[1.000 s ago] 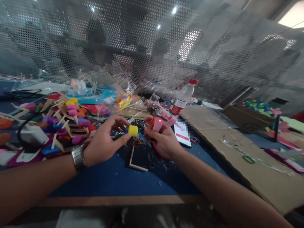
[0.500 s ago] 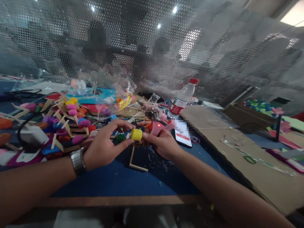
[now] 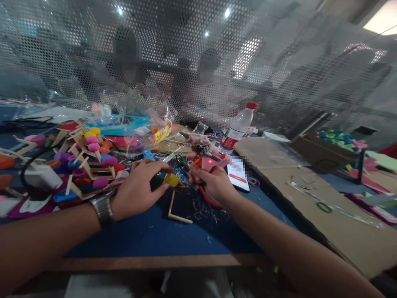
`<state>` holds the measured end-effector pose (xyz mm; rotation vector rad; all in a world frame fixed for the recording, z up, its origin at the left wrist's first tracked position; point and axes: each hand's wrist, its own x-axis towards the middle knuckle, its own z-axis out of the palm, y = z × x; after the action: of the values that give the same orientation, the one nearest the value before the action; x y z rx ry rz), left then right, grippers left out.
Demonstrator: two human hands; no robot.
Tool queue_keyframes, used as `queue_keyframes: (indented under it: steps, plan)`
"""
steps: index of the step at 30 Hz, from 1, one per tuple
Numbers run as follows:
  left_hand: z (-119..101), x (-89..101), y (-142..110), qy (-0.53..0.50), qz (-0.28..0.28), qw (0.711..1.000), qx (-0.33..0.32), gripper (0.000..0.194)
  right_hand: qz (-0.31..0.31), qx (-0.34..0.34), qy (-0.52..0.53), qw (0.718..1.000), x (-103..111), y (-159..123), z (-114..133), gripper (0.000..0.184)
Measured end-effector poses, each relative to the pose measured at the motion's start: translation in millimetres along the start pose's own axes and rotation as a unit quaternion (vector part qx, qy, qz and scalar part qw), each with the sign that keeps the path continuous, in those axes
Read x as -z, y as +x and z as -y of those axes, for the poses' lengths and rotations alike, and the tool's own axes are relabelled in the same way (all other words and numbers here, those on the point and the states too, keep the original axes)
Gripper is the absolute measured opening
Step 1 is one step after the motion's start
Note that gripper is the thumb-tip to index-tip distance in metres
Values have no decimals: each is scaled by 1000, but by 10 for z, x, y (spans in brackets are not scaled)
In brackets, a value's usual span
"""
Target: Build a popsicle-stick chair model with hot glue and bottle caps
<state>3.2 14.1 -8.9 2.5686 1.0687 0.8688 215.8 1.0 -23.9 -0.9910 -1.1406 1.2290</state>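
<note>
My left hand (image 3: 138, 188) reaches low over the blue table top (image 3: 149, 231), thumb and fingers pinched on a small yellow cylinder (image 3: 171, 179) that sits next to a green piece (image 3: 156, 181). My right hand (image 3: 211, 184) is closed round a pink glue gun (image 3: 212, 162) with a red light lit on it, its tip pointing left toward the yellow piece. An L-shaped pair of wooden sticks (image 3: 175, 208) lies just below both hands.
A heap of wooden sticks with coloured foam pads (image 3: 87, 159) fills the left. A white charger (image 3: 41, 176), plastic bags (image 3: 155, 124), a bottle with a red cap (image 3: 237, 126), a phone (image 3: 238, 173) and cardboard sheets (image 3: 328, 203) lie around. A perforated screen (image 3: 198, 62) stands behind, people beyond it.
My left hand has lowered the yellow cylinder from mid-air down to the table top. My right hand has drawn back from it and lifted the glue gun slightly.
</note>
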Motion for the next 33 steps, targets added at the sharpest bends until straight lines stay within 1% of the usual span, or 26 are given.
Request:
queue_keyframes:
  steps: [4, 7, 10, 12, 14, 17, 23, 29, 33]
  plan:
    - [18, 3, 10, 12, -8, 1000, 8, 27, -6, -2, 4, 1000, -1, 6, 4, 37]
    - [10, 4, 10, -64, -15, 998, 20, 27, 3, -9, -7, 1000, 0, 2, 11, 39]
    - [5, -10, 7, -157, -23, 987, 41, 29, 13, -13, -7, 1000, -1, -2, 19, 43]
    - [10, -25, 6, -190, -24, 980, 52, 32, 13, -11, 3, 1000, -1, -2, 22, 41]
    - [18, -38, 5, -208, -23, 976, 58, 34, 15, -11, 5, 1000, 1, 0, 21, 41]
    - [22, -43, 4, -240, -17, 969, 60, 32, 15, -11, -14, 1000, 17, 3, 9, 40]
    - [-4, -32, 3, -302, -14, 950, 73, 29, 44, 5, -49, 998, 45, -13, -16, 37]
    - [-52, -40, 9, -380, -2, 921, 92, 26, 54, -18, -62, 996, 9, -49, 10, 43]
    - [-55, -39, 26, -394, -16, 914, 92, 25, 52, -36, -55, 996, -4, -64, 9, 48]
